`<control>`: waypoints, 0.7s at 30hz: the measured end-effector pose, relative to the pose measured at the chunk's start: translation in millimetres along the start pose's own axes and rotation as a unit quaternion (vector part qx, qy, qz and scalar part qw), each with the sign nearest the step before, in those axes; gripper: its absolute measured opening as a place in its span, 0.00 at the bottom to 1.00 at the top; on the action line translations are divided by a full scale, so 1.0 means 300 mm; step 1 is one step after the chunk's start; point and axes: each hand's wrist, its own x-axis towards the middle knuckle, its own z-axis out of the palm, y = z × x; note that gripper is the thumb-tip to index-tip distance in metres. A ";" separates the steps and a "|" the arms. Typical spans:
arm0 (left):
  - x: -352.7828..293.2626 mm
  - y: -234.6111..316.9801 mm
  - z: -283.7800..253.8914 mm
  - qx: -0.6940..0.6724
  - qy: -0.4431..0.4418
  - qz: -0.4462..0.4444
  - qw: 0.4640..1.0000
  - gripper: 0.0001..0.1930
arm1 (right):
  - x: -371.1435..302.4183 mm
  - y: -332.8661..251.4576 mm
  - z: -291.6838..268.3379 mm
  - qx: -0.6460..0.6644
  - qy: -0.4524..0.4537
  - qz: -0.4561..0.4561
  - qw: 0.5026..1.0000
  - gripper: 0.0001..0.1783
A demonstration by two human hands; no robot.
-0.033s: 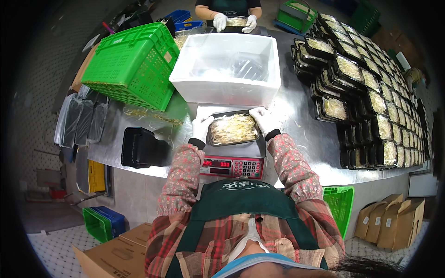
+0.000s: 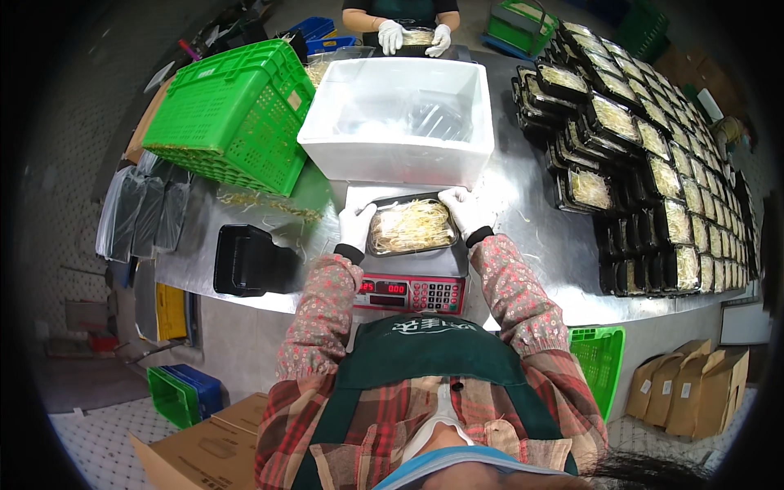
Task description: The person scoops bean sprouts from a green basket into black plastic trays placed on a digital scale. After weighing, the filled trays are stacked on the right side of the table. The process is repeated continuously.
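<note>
Barely stirring since the earlier frame: just a slight drift of the co-worker's gloved hands [image 2: 390, 37] across the table, and fresh red digits on the left readout [image 2: 367, 287]. Same place for the black tray [image 2: 412, 225], squarely between both hands, heaped with pale sprouts [image 2: 411, 226]. Now to the grip! Left hand [image 2: 357, 224], white-gloved, closed on the tray's left end, thumb up at the rim. Right hand [image 2: 465, 212], gloved too, clasped on the far right corner, a touch farther out than its partner. Both holding, neither spread wide, with the sprouts lying inward of the thumbs and clear of them. Underneath, fingers mostly hidden; impossible to tell how far under the base. And directly below, the scale platform [image 2: 449, 263]; touching or just above it, hard to call from here. Nearer the body, the scale's red keypad panel [image 2: 437, 294]. Just beyond the tray, a white foam box [image 2: 400, 159]. Off to the left, another black tray [image 2: 239, 263] on the steel table [image 2: 523, 265], with a green crate [image 2: 220, 114] behind. Over on the right, well apart from the hands, stacks of filled packs [image 2: 678, 188], row upon row.
</note>
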 end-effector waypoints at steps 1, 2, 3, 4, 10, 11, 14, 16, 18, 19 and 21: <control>-0.009 0.014 0.009 0.110 0.012 0.072 0.991 0.12 | 0.008 0.027 -0.003 -0.002 0.008 -0.015 1.000 0.08; -0.023 0.030 0.017 0.216 0.027 0.144 0.965 0.14 | 0.008 0.032 0.001 -0.005 0.012 -0.031 0.999 0.08; -0.037 0.048 0.026 0.317 0.041 0.214 0.923 0.15 | 0.003 0.038 0.003 -0.009 0.017 -0.047 0.999 0.08; -0.050 0.063 0.047 0.383 0.052 0.320 0.865 0.20 | -0.004 0.044 0.002 0.001 0.022 -0.036 0.999 0.09; -0.159 0.126 0.128 0.614 -0.081 0.391 0.681 0.33 | -0.134 -0.092 -0.040 -0.065 -0.107 0.056 0.991 0.22; -0.166 0.133 0.129 0.621 -0.086 0.382 0.679 0.34 | -0.181 -0.149 -0.068 -0.073 -0.169 0.102 0.978 0.26; -0.163 0.132 0.144 0.633 -0.099 0.367 0.675 0.36 | -0.251 -0.133 -0.159 0.060 -0.253 0.124 0.958 0.41; -0.163 0.121 0.143 0.631 -0.102 0.365 0.677 0.36 | -0.275 -0.099 -0.146 0.170 -0.243 0.124 0.947 0.40; -0.165 0.124 0.139 0.628 -0.102 0.365 0.680 0.36 | -0.274 -0.036 -0.126 0.261 -0.224 0.120 0.931 0.39; -0.166 0.129 0.140 0.619 -0.107 0.358 0.691 0.35 | -0.272 -0.020 -0.130 0.267 -0.220 0.118 0.931 0.39; -0.173 0.157 0.141 0.601 -0.117 0.346 0.711 0.33 | -0.272 -0.006 -0.129 0.279 -0.213 0.110 0.930 0.39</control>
